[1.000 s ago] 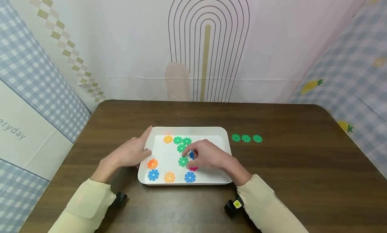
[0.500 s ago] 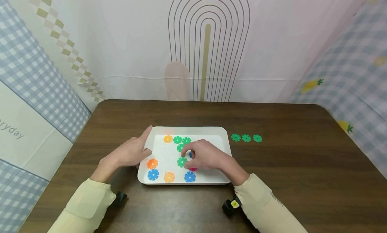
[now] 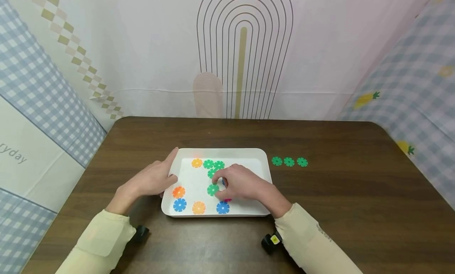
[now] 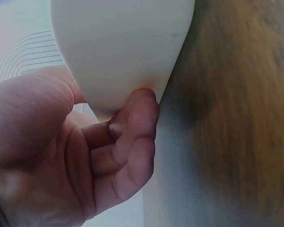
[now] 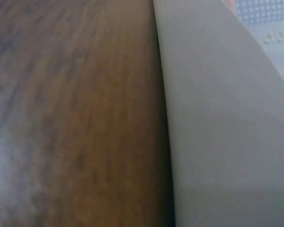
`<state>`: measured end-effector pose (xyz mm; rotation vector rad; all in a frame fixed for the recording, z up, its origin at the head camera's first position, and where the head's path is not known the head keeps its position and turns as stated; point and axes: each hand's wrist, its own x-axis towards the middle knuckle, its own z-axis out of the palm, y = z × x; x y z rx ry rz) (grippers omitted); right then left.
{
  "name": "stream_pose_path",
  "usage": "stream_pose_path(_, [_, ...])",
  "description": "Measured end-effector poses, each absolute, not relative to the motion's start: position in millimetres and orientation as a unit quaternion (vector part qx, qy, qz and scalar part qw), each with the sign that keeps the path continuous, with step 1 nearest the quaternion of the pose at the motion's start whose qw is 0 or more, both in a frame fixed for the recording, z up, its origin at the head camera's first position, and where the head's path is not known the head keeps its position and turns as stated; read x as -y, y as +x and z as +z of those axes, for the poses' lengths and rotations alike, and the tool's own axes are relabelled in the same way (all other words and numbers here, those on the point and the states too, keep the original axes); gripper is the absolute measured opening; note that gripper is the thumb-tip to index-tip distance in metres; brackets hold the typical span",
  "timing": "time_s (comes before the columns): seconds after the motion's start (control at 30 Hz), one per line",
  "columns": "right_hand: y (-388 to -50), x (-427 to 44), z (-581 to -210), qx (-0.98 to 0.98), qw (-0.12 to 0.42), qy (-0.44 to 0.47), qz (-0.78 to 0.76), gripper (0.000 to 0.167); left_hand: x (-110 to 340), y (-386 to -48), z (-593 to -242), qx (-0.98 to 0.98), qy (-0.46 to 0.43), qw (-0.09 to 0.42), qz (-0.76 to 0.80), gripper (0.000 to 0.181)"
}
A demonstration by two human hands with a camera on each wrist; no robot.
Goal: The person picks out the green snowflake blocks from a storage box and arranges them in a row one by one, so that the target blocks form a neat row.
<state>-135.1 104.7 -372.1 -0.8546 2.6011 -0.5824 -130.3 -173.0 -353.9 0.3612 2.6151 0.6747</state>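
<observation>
My left hand (image 3: pixel 154 179) holds the white tray (image 3: pixel 264 175) at its left edge. In the left wrist view the thumb lies over the rim and the other fingers curl against the outer wall. My right hand (image 3: pixel 245 182) is over the tray, thumb and index finger at the edge of a green notched plastic disc (image 3: pixel 212 190), apparently pinching it against the tray floor. Just behind it lies a cluster of green discs (image 3: pixel 208 164). The hand partly covers a dark blue disc and a pink disc (image 3: pixel 228 199). The right wrist view shows only tray wall (image 5: pixel 217 118) and wood.
Orange (image 3: pixel 179 192), blue (image 3: pixel 179 205), light orange (image 3: pixel 198 207) and blue (image 3: pixel 222 207) discs lie along the tray's left and front, a yellow-orange disc (image 3: pixel 197 163) at its back. Three green discs (image 3: pixel 289 162) form a row on the brown table (image 3: pixel 337 195), right of the tray.
My right hand has shifted slightly left, and the green disc at its fingertips has slid left with it. The left hand keeps its place on the tray.
</observation>
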Motion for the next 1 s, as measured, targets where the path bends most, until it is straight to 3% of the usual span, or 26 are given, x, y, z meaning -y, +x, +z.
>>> stream_pose_path(0.23, [-134,-107,-373,-0.912,0.155,-0.303,-0.229,0.030,173,-130,-355,-0.938,0.129,0.208,0.244,0.089])
stream_pose_path(0.57, [-135,-130,-362,-0.905,0.074,-0.308,-0.284,0.031,173,-131,-355,-0.939,0.131,0.205,0.243,0.089])
stream_pose_path(1.0, [-137,-150,-360,-0.910,0.061,-0.273,-0.306,0.028,173,-132,-356,-0.940,0.131,0.204,0.239,0.090])
